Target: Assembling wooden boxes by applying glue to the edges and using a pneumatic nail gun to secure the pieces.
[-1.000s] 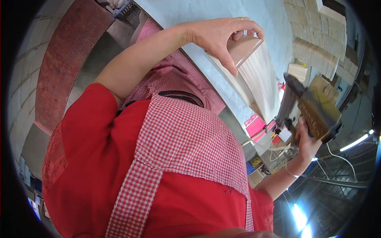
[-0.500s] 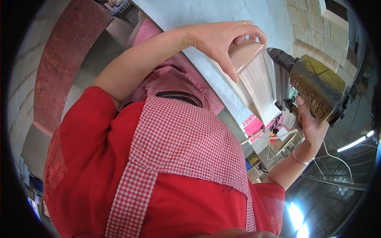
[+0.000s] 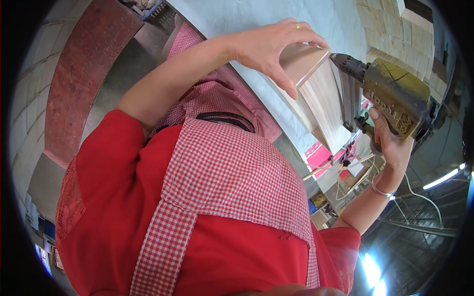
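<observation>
My left hand (image 3: 269,49) spans the end of a wooden box (image 3: 323,111), thumb on the near side and fingers over the far side. The box has a smooth pinkish-brown end panel and pale grained sides, and lies on a light blue-grey tabletop (image 3: 222,17). In my right hand (image 3: 392,145) is a worn, yellow-and-black nail gun (image 3: 395,91), its handle wrapped by my fingers. Its dark nose is at the box's upper corner, close to my left fingertips; whether it touches the wood I cannot tell.
Stacked pale wooden boards (image 3: 387,37) stand at the far right of the table. A reddish-brown board (image 3: 84,64) is at the left, with a blue crate (image 3: 157,14) at the top. A pale hose (image 3: 429,195) hangs near my right forearm.
My left hand has shifted slightly left and up along the box end. The nail gun's nose has come up a little at the box corner. Both grips are kept.
</observation>
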`<state>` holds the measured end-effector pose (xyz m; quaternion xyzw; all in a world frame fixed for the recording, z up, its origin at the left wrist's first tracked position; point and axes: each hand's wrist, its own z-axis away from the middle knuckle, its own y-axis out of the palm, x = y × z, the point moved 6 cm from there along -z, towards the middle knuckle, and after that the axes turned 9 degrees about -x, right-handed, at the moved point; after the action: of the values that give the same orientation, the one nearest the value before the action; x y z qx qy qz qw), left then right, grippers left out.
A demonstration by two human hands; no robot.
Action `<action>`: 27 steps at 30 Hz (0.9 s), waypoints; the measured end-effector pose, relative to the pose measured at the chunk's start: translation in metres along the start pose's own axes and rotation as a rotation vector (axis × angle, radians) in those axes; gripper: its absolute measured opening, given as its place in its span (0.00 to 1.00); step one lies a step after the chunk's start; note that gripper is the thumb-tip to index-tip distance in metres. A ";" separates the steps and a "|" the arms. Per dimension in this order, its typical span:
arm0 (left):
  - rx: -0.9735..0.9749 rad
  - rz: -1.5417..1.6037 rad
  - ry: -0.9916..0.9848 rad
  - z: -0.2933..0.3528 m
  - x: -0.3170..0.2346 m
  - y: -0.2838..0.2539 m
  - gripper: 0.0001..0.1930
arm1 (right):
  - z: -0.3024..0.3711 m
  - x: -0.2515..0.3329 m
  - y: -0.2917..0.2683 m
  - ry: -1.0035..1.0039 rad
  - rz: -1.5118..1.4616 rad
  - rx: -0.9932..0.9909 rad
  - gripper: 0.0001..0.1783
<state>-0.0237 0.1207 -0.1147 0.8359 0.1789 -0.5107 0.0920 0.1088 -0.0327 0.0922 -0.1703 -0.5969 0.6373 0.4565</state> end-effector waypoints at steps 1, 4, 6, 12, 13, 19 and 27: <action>-0.058 -0.094 0.087 0.004 -0.003 0.000 0.55 | 0.002 -0.001 -0.002 -0.020 0.012 -0.027 0.21; -0.137 -0.250 0.070 0.020 -0.008 0.015 0.49 | 0.010 0.002 -0.001 -0.097 -0.088 -0.049 0.23; -0.182 -0.342 0.053 0.028 -0.004 0.025 0.47 | 0.014 0.001 0.002 -0.147 -0.147 -0.050 0.24; -0.347 -0.534 0.075 0.026 -0.001 0.039 0.32 | 0.045 -0.010 0.004 -0.165 -0.051 0.015 0.26; -0.363 -0.515 0.065 0.026 -0.002 0.038 0.32 | 0.047 -0.013 0.005 -0.147 -0.027 0.042 0.26; -0.353 -0.523 0.082 0.028 -0.004 0.034 0.30 | 0.052 -0.012 0.002 -0.099 -0.027 -0.028 0.26; -0.276 -0.462 0.119 0.012 0.009 0.010 0.31 | 0.102 -0.059 -0.029 0.096 -0.052 -0.456 0.15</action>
<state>-0.0256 0.1100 -0.1286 0.7811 0.4378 -0.4389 0.0752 0.0728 -0.1448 0.1227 -0.2837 -0.7073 0.4652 0.4503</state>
